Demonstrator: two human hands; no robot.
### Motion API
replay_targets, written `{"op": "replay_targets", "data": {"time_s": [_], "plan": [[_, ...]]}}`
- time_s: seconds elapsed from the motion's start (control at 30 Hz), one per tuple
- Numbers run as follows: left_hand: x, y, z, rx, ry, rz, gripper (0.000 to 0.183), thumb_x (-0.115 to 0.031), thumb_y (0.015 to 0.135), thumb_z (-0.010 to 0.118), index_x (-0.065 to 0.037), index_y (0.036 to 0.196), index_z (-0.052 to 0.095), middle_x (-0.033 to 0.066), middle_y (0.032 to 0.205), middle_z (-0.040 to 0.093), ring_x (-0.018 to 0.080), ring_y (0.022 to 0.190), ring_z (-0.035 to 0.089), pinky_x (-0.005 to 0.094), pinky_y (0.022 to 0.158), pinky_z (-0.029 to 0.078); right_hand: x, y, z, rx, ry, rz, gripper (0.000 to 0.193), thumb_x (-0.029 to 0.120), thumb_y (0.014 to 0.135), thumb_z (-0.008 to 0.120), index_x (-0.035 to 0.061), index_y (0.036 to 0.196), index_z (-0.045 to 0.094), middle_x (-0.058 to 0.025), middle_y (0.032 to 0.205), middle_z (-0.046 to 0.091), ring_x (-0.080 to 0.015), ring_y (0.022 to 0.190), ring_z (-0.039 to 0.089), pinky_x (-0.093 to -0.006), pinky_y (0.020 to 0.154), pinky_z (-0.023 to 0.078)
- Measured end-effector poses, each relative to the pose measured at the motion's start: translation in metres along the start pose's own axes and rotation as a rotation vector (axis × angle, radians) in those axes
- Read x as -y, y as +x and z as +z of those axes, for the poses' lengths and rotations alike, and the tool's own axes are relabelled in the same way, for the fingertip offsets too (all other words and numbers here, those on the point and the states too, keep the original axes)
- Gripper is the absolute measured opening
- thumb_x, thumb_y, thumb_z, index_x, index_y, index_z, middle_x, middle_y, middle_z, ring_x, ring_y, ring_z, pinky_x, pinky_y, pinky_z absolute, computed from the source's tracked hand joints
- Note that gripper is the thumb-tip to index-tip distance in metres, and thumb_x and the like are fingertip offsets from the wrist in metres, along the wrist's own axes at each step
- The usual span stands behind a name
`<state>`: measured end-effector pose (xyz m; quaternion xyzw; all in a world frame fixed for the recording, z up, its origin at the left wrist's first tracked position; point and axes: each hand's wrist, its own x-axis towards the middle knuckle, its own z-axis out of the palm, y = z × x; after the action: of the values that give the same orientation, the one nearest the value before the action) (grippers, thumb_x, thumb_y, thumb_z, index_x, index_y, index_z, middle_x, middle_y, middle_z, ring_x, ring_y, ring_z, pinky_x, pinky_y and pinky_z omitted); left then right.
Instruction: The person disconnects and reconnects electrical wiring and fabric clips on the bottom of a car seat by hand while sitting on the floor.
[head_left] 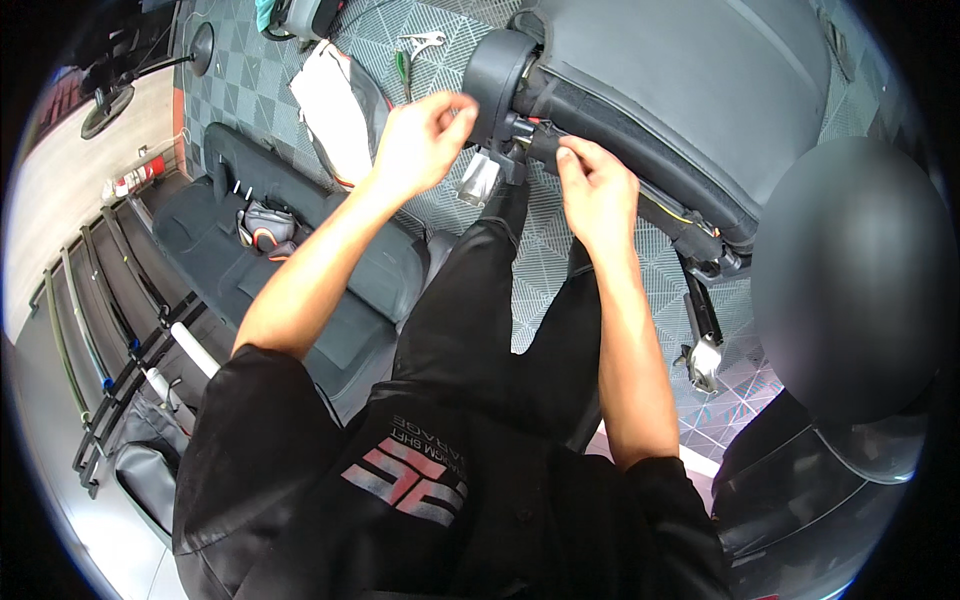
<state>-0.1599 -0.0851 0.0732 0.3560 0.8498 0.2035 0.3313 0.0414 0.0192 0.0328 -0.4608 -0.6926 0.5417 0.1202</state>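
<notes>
I make out no package, sign or screen from here. The one printed mark is a logo (410, 478) on the black shirt, at about six o'clock: red and pale grey slanted blocks with a line of small pale lettering above. At nine o'clock a red and white can (135, 180) lies on the floor; I cannot tell whether it carries a label.

Even, fairly bright indoor light falls from above, with only soft shadows on the tiled floor (560, 260) beneath the fingers. The forearms catch a mild sheen, and the metal bracket (478, 180) just below the left hand's (420, 145) fingers glints. Near the fingertips of the right hand (598, 190) detail is sharp. Farther out, straight lines bow strongly, the rim fades to black, and a large dark blurred blob sits right of the fingers.
</notes>
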Motion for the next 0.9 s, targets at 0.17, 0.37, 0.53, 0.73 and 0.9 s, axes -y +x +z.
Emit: {"op": "replay_targets", "data": {"time_s": [0.17,0.37,0.53,0.73,0.9], "plan": [[0.053,-0.061,0.005,0.144,-0.070,-0.137,0.019,-0.018,0.093,0.065,-0.004,0.105,0.069,0.0012,0.060,0.057,0.0075,0.052,0.052,0.0288,0.052,0.044,0.014,0.035,0.032,0.170,-0.435,0.146,0.026,0.027,0.093,0.061,0.0115,0.109,0.074,-0.0210,0.101,0.071,-0.0386,0.096,0.068,-0.0466,0.088,0.054],[0.075,-0.091,0.012,0.258,-0.200,-0.304,0.019,-0.020,0.089,0.066,-0.005,0.100,0.070,0.0081,0.061,0.062,0.0143,0.051,0.059,0.0329,0.054,0.048,0.023,0.041,0.041,0.215,-0.667,0.137,0.024,0.027,0.094,0.060,0.0088,0.102,0.074,-0.0225,0.091,0.071,-0.0386,0.089,0.071,-0.0466,0.081,0.057],[0.083,-0.080,0.003,0.252,-0.258,-0.316,0.019,-0.020,0.089,0.066,-0.004,0.100,0.070,0.0076,0.062,0.063,0.0151,0.053,0.060,0.0329,0.055,0.048,0.029,0.062,0.052,0.409,-0.939,0.074,0.020,0.019,0.091,0.058,0.0030,0.089,0.070,-0.0238,0.085,0.070,-0.0404,0.082,0.071,-0.0468,0.077,0.058],[0.096,-0.062,-0.004,0.266,-0.359,-0.283,0.020,-0.020,0.090,0.065,-0.003,0.100,0.069,0.0075,0.063,0.064,0.0151,0.053,0.061,0.0329,0.055,0.049,-0.020,0.040,0.052,0.127,-0.718,-0.229,0.016,0.019,0.089,0.063,0.0045,0.084,0.062,-0.0181,0.069,0.068,-0.0357,0.068,0.070,-0.0462,0.063,0.056],[0.100,-0.045,-0.013,0.112,-0.325,-0.046,0.017,-0.014,0.089,0.066,-0.003,0.102,0.069,0.0069,0.074,0.067,0.0133,0.058,0.062,0.0291,0.057,0.050,-0.018,0.033,0.060,0.039,-0.408,-0.130,0.013,0.017,0.088,0.068,0.0048,0.085,0.063,-0.0055,0.056,0.057,-0.0209,0.048,0.058,-0.0336,0.053,0.049]]}}
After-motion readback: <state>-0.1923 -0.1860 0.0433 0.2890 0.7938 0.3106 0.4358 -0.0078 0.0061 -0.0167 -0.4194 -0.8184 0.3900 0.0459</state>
